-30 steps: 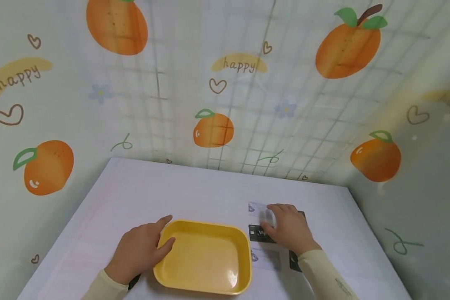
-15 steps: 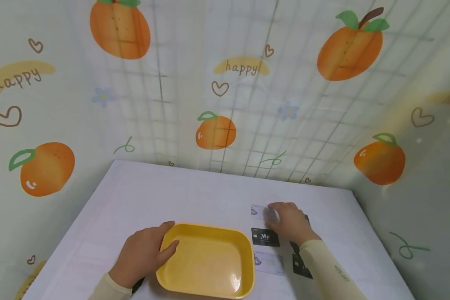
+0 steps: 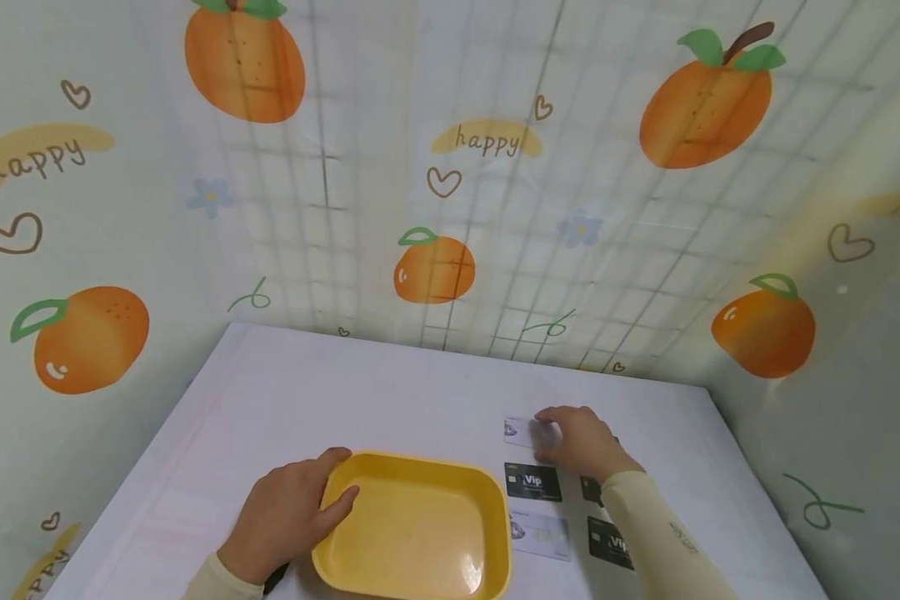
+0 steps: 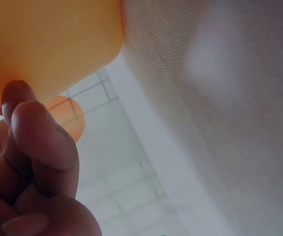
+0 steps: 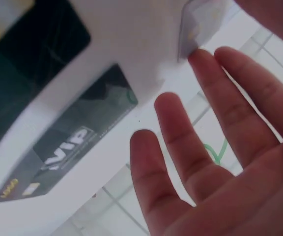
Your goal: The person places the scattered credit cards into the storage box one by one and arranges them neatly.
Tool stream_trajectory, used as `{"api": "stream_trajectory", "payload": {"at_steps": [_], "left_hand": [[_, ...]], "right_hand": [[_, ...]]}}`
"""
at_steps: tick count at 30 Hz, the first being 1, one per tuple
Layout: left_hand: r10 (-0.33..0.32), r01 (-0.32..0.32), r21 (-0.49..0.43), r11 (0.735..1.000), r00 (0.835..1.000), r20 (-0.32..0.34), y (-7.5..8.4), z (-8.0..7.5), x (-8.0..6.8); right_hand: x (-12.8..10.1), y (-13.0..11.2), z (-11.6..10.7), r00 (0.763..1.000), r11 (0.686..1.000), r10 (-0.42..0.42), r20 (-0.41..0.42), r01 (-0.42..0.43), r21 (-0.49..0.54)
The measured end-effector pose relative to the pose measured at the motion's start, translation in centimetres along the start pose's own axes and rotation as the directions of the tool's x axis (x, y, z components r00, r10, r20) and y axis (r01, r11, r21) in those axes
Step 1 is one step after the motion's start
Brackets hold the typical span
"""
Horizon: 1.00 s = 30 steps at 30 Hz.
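In the head view my left hand [image 3: 285, 517] grips the left rim of a yellow tray [image 3: 420, 533], thumb inside it. Curled fingers meet the tray's outer wall [image 4: 63, 39] in the left wrist view. At the back of a group of cards, my right hand [image 3: 587, 442] reaches over a pale card [image 3: 520, 431]. Its thumb and forefinger span that card, and a fingertip meets the pale card's edge [image 5: 193, 34] in the right wrist view. The other fingers are fairly straight. A black VIP card [image 3: 532, 482] lies just in front. The pale card's right part is hidden.
Another pale card [image 3: 540, 535] lies beside the tray's right side. To its right is a second black VIP card [image 3: 609, 543], with a further black card [image 3: 591, 490] partly under the right wrist. A fruit-print curtain [image 3: 360, 250] hangs behind the white table [image 3: 330, 383].
My right hand has shifted slightly back off the front black VIP card, uncovering it, and its thumb has closed toward the pale card. The left hand keeps its grip on the tray.
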<state>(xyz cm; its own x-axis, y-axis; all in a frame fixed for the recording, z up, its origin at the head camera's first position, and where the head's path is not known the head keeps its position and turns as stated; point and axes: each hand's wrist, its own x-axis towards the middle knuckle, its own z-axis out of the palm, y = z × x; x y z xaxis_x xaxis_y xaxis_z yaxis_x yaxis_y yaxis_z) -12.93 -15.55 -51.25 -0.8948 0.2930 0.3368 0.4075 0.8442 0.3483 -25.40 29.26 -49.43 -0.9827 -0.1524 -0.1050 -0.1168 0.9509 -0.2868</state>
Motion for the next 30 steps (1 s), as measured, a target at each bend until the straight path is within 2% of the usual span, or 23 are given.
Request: {"api": "stream_trajectory", "payload": {"at_steps": [10,17,21,25,30], "left_hand": [[-0.004,0.004,-0.023,1.0,1.0,-0.003,0.2,0.7,0.3],[0.008,-0.009,-0.034,0.999,1.0,-0.03,0.2,1.1,0.8],[-0.017,0.017,-0.032,0.999,1.0,-0.021,0.3,1.0,1.0],[-0.042,0.042,-0.027,0.999,0.999,0.004,0.2,0.8,0.9],[-0.014,0.013,-0.024,1.0,0.999,-0.041,0.1,0.7,1.0]], "right_hand": [[1.3,0.9,-0.9,0.999,0.999,-0.039,0.015,0.039,-0.025],[2.2,1.0,-2.1,0.999,0.997,-0.029,0.022,0.03,-0.077],[2.9,0.9,-2.4,0.999,0.994,-0.041,0.006,0.042,-0.098],[3.4,1.0,-1.9,1.0,0.997,-0.014,0.017,0.015,-0.08],[3.8,0.8,-1.8,0.999,0.998,0.027,0.038,-0.025,-0.049]]}}
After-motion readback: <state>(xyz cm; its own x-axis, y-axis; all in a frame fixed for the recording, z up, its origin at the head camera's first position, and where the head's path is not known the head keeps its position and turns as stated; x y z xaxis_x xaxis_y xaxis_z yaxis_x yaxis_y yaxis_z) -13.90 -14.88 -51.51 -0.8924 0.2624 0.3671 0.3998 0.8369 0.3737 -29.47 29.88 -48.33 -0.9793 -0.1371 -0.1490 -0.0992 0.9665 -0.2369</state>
